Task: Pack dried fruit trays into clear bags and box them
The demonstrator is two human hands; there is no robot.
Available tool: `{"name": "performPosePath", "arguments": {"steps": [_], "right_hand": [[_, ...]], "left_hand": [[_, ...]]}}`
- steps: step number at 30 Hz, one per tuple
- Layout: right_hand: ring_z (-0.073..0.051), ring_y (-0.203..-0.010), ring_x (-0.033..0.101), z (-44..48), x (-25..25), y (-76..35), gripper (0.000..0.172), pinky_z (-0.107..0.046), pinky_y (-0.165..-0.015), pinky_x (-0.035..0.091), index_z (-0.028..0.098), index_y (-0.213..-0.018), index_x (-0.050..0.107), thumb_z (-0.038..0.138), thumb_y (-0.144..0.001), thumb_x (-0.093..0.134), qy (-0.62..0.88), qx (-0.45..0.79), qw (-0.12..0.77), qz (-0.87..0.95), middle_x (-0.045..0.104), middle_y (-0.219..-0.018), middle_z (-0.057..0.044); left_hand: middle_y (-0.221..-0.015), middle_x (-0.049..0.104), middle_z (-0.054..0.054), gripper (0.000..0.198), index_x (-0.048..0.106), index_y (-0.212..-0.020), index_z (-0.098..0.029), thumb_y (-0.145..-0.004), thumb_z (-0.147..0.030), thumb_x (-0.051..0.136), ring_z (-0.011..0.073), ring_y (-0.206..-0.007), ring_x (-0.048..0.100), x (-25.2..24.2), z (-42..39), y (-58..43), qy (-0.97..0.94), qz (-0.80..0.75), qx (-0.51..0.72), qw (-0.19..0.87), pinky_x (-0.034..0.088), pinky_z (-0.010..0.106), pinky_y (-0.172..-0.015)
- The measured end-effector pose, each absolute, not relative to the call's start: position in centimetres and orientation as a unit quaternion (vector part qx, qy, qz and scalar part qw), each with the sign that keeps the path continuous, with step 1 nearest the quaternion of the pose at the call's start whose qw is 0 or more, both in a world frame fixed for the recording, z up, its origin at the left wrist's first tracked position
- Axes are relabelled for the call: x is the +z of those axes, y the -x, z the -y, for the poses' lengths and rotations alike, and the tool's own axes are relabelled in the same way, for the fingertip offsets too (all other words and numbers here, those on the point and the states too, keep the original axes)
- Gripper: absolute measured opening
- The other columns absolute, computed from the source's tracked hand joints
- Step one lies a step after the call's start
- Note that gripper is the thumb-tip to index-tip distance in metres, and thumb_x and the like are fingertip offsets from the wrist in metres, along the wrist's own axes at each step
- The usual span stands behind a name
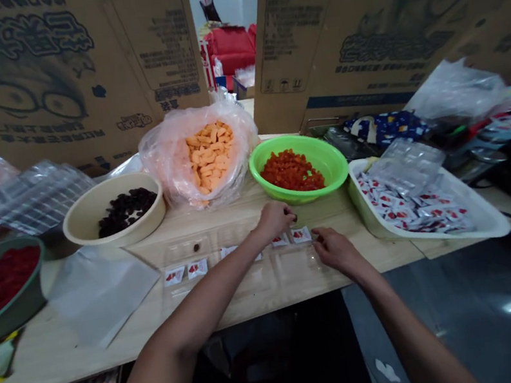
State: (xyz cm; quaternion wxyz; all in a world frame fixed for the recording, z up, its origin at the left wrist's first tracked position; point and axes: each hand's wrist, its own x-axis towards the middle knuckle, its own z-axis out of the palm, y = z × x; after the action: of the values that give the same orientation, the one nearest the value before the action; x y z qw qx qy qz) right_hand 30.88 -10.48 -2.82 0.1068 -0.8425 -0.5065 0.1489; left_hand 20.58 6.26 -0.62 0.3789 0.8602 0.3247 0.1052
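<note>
Several clear plastic compartment trays point(297, 263) lie side by side in front of me. White sachets point(301, 235) with red print rest in their compartments. My left hand point(276, 221) reaches over the rightmost tray, pinching a small dark piece of dried fruit point(294, 218) between finger and thumb. A similar dark piece point(196, 248) sits alone in an upper compartment of the left tray. At the right edge of the rightmost tray, my right hand point(336, 250) has its curled fingers on the rim, close to a sachet. The left forearm hides part of the middle trays.
Behind the trays stand a cream bowl point(76, 229) of dark dried fruit, a plastic bag point(164, 144) of orange pieces and a green basin point(336, 161) of red-orange pieces. A white tub point(496, 226) of sachets is right; a dark green bowl point(34, 261) is left. Cardboard boxes point(154, 51) rise behind.
</note>
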Motion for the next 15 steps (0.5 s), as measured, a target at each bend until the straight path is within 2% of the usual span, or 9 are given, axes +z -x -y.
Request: {"name": "performPosePath", "arguments": {"steps": [3, 6, 9, 11, 13, 15], "right_hand": [[-0.022, -0.101, 0.067, 11.0, -3.1, -31.0, 0.043, -0.029, -0.091, 0.047, 0.007, -0.129, 0.062, 0.018, -0.089, 0.05, 0.829, 0.153, 0.129, 0.522, 0.071, -0.112, -0.017], [-0.022, -0.092, 0.068, 10.9, -1.7, -32.7, 0.041, -0.029, -0.084, 0.05, 0.009, -0.125, 0.065, 0.019, -0.089, 0.049, 0.827, 0.155, 0.161, 0.515, 0.073, -0.102, -0.014], [-0.021, -0.087, 0.069, 8.5, 1.3, -35.7, 0.039, -0.029, -0.08, 0.05, 0.015, -0.122, 0.067, 0.025, -0.092, 0.045, 0.826, 0.101, 0.233, 0.503, 0.074, -0.099, -0.01], [-0.021, -0.093, 0.068, 5.0, 3.4, -37.7, 0.039, -0.029, -0.084, 0.05, 0.017, -0.124, 0.067, 0.025, -0.093, 0.043, 0.817, 0.054, 0.259, 0.512, 0.074, -0.109, -0.009], [-0.022, -0.102, 0.067, 0.4, 4.7, -39.5, 0.043, -0.029, -0.091, 0.049, 0.016, -0.131, 0.062, 0.021, -0.092, 0.045, 0.811, 0.058, 0.206, 0.545, 0.071, -0.12, -0.011], [-0.024, -0.111, 0.064, -4.3, 4.7, -40.6, 0.058, -0.031, -0.096, 0.048, 0.017, -0.143, 0.053, 0.022, -0.086, 0.057, 0.805, 0.081, 0.096, 0.579, 0.064, -0.133, -0.013]], "left_hand": [[-0.078, 0.076, 0.008, 0.017, 0.081, -0.083, -0.011, -0.077, -0.014, 0.065, 0.0179, -0.072, 0.063, -1.6, -5.6, -22.1, -0.866, -0.32, 0.092, 0.374, 0.045, 0.026, -0.069], [-0.075, 0.075, 0.005, 0.017, 0.08, -0.079, -0.013, -0.078, -0.014, 0.063, 0.0177, -0.072, 0.063, -1.3, -5.9, -20.8, -0.873, -0.306, 0.099, 0.367, 0.045, 0.025, -0.07], [-0.082, 0.075, 0.003, 0.024, 0.079, -0.091, -0.015, -0.085, -0.021, 0.056, 0.0176, -0.078, 0.064, 0.1, -7.5, -16.8, -0.851, -0.312, 0.164, 0.39, 0.048, 0.025, -0.074], [-0.082, 0.074, 0.003, 0.029, 0.077, -0.1, -0.015, -0.087, -0.023, 0.052, 0.0174, -0.076, 0.064, 1.5, -9.8, -12.5, -0.815, -0.355, 0.238, 0.392, 0.05, 0.027, -0.073], [-0.085, 0.072, 0.004, 0.032, 0.074, -0.104, -0.015, -0.087, -0.022, 0.048, 0.0178, -0.078, 0.064, 3.0, -13.1, -7.3, -0.772, -0.444, 0.33, 0.312, 0.051, 0.028, -0.077], [-0.092, 0.072, 0.006, 0.035, 0.071, -0.109, -0.015, -0.089, -0.023, 0.044, 0.0191, -0.084, 0.064, 4.6, -16.7, -2.2, -0.712, -0.535, 0.412, 0.19, 0.051, 0.031, -0.083]]}}
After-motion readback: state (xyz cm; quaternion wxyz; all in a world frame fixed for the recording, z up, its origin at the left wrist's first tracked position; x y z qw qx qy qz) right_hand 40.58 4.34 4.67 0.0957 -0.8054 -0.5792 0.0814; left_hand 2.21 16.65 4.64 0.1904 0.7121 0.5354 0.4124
